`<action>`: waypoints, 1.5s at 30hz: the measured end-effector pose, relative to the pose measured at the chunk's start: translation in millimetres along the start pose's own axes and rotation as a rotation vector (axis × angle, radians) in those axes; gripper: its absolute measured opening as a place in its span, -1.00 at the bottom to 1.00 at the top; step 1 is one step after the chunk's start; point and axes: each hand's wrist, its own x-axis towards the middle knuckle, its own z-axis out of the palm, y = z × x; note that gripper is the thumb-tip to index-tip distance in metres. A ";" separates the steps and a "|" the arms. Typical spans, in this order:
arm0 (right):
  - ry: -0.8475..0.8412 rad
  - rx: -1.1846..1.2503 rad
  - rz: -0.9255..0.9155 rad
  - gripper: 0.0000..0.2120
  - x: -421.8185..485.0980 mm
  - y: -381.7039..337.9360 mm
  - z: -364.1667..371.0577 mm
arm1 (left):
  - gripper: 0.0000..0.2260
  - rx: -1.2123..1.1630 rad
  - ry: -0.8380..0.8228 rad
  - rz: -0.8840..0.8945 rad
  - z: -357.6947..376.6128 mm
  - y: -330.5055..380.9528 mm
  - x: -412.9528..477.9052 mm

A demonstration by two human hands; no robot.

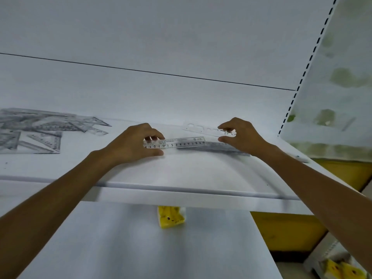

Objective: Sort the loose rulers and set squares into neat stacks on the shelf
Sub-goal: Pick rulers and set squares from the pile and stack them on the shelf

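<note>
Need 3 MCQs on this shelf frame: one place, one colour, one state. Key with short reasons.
1. Where is the jumbled pile of set squares?
A. left part of the shelf
B. on the lower shelf
C. right of both hands

2. What colour is the packet below the shelf's front edge?
A. red
B. yellow
C. blue

3. What is the left hand doing?
A. hanging idle
B. pinching the end of the clear ruler
C. pressing flat on the shelf

Key:
1 A: the pile lies far left on the shelf top.
2 B: it is plainly yellow.
3 B: thumb and fingers pinch the ruler's left end, while the right hand pinches a cut-out ruler.
</note>
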 end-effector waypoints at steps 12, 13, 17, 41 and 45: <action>-0.102 0.167 0.020 -0.69 3.6 6.2 11.2 | -0.72 -0.037 -0.037 -0.003 9.5 17.1 -12.7; -0.112 0.161 0.027 -0.70 5.0 6.7 12.1 | -0.73 -0.037 -0.037 -0.005 10.1 17.8 -13.3; -0.162 0.168 0.059 -0.71 6.4 10.8 15.1 | -0.74 -0.055 -0.027 -0.019 14.9 17.2 -15.8; 0.099 -0.073 -0.052 -0.80 -35.7 6.9 3.5 | -0.72 -0.064 0.026 -0.030 13.7 22.4 16.6; 0.012 -0.148 0.002 -0.84 -67.5 2.0 -3.9 | -0.73 -0.067 0.035 0.000 18.4 29.4 37.0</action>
